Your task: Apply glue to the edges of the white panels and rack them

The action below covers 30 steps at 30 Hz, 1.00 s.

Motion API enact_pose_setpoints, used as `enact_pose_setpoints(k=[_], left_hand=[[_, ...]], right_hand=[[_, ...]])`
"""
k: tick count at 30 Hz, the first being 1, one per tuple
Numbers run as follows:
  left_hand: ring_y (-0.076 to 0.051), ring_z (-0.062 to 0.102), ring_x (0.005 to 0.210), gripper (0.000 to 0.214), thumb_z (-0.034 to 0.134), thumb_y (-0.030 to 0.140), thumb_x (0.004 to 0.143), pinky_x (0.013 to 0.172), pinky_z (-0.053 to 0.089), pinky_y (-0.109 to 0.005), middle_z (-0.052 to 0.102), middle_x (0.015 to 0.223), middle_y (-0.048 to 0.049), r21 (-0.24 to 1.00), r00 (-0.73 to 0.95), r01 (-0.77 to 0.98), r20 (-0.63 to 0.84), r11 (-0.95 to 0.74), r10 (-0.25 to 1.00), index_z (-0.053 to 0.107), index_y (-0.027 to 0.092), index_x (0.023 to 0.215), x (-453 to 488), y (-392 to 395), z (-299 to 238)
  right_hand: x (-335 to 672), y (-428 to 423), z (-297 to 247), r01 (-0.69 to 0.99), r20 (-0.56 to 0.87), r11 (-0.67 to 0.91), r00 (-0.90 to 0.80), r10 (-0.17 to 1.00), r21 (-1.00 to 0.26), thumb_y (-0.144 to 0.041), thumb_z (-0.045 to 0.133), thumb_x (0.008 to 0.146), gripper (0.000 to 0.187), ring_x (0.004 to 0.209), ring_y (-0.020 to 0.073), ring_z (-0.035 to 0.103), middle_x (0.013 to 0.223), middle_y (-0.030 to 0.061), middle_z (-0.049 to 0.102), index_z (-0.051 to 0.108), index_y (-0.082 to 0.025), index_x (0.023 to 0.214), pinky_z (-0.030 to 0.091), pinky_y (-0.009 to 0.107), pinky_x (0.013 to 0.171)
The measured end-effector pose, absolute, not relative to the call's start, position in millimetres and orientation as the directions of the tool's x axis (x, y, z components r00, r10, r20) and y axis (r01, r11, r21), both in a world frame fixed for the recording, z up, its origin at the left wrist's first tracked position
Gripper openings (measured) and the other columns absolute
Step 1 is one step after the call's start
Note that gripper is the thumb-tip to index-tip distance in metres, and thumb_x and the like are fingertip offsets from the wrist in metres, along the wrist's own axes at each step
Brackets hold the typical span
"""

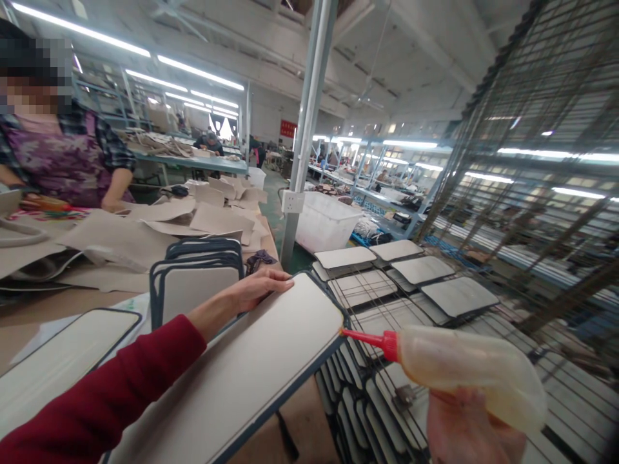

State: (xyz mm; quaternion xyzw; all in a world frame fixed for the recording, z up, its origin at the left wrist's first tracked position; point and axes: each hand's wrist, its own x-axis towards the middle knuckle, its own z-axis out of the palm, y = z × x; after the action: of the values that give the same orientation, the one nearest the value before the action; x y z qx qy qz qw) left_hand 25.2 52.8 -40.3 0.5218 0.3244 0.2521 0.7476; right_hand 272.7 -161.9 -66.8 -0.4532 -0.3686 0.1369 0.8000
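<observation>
1. The left hand's (pixel 258 287) fingers (pixel 276 278) are pressed together and laid along the far rim of the panel (pixel 251 361), at its 12 o'clock edge. The thumb is hidden.
2. The right hand (pixel 471 428) shows only in part at 5 o'clock. It is closed round the underside of the bottle (pixel 469 370), and its fingers are out of sight.
3. The bottle lies nearly level. Its red nozzle (pixel 370 339) points to 9 o'clock, with the tip touching the panel's dark-bound right corner, at 4 o'clock from the left fingers.
4. The panel slopes from the tabletop (pixel 48 306) out over the wire rack (pixel 556 386).
5. A stack (pixel 196 283) of upright panels stands just beside the left wrist, at 9 o'clock.
6. More pieces (pixel 423 267) lie flat on the rack at 1 o'clock.
7. A co-worker (pixel 62 154) sits at 10 o'clock, well apart.
</observation>
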Motion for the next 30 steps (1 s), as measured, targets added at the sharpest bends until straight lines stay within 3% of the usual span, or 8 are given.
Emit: enact_pose_setpoints(k=[3,6,9,12,23,30], left_hand=[[-0.014,0.063,0.05,0.034,0.084,0.033,0.055,0.049,0.049,-0.022,0.071,0.064,-0.0043,0.938,0.656,-0.062,-0.218,0.34,0.723,0.068,0.011,0.074,26.6,52.0,-43.6],[-0.013,0.062,0.049,0.036,0.086,0.033,0.051,0.048,0.049,-0.022,0.069,0.062,-0.003,0.934,0.649,-0.083,-0.213,0.347,0.73,0.065,0.011,0.072,28.1,51.1,-47.1],[-0.014,0.061,0.048,0.04,0.087,0.035,0.048,0.048,0.048,-0.022,0.068,0.061,-0.0034,0.93,0.616,-0.1,-0.22,0.352,0.757,0.063,0.011,0.071,29.1,50.0,-50.0],[-0.013,0.06,0.047,0.043,0.087,0.037,0.047,0.046,0.047,-0.022,0.066,0.059,-0.0026,0.928,0.593,-0.117,-0.221,0.355,0.774,0.06,0.012,0.07,28.8,49.4,-51.9],[-0.01,0.055,0.044,0.048,0.087,0.04,0.045,0.042,0.044,-0.019,0.06,0.053,0.003,0.92,0.552,-0.167,-0.21,0.354,0.807,0.051,0.016,0.067,21.0,48.0,-57.0],[-0.009,0.052,0.044,0.042,0.083,0.036,0.054,0.042,0.042,-0.018,0.056,0.052,0.0045,0.924,0.509,-0.154,-0.23,0.35,0.83,0.048,0.017,0.067,13.5,50.9,-59.4]], right_hand=[[261.2,-154.0,-52.6,0.097,0.436,0.623,0.797,0.419,-0.776,-0.026,0.075,0.072,0.023,0.116,0.0186,0.052,0.112,-0.0018,0.064,0.062,-0.028,0.091,0.042,0.026,0.1],[255.8,-145.7,-46.9,0.04,0.425,0.68,0.806,0.411,-0.732,-0.023,0.081,0.063,0.025,0.096,0.0165,0.06,0.098,-0.0017,0.068,0.065,-0.026,0.082,0.051,0.022,0.084],[257.8,-139.3,-49.2,0.104,0.483,0.717,0.804,0.348,-0.689,-0.026,0.082,0.061,0.024,0.074,0.0117,0.06,0.092,-0.0002,0.067,0.066,-0.022,0.079,0.051,0.018,0.067],[260.8,-135.9,-51.8,0.152,0.508,0.719,0.804,0.309,-0.678,-0.029,0.084,0.057,0.027,0.065,0.0094,0.056,0.086,0.0004,0.066,0.066,-0.019,0.074,0.047,0.016,0.056],[255.9,-127.2,-51.3,0.071,0.452,0.695,0.805,0.384,-0.716,-0.029,0.083,0.056,0.027,0.063,0.0131,0.055,0.059,-0.0019,0.057,0.066,-0.019,0.074,0.047,0.021,0.059],[253.8,-120.0,-48.2,0.053,0.473,0.673,0.752,0.46,-0.738,-0.031,0.084,0.053,0.029,0.059,0.012,0.054,0.059,-0.0028,0.06,0.065,-0.019,0.072,0.045,0.021,0.054]])
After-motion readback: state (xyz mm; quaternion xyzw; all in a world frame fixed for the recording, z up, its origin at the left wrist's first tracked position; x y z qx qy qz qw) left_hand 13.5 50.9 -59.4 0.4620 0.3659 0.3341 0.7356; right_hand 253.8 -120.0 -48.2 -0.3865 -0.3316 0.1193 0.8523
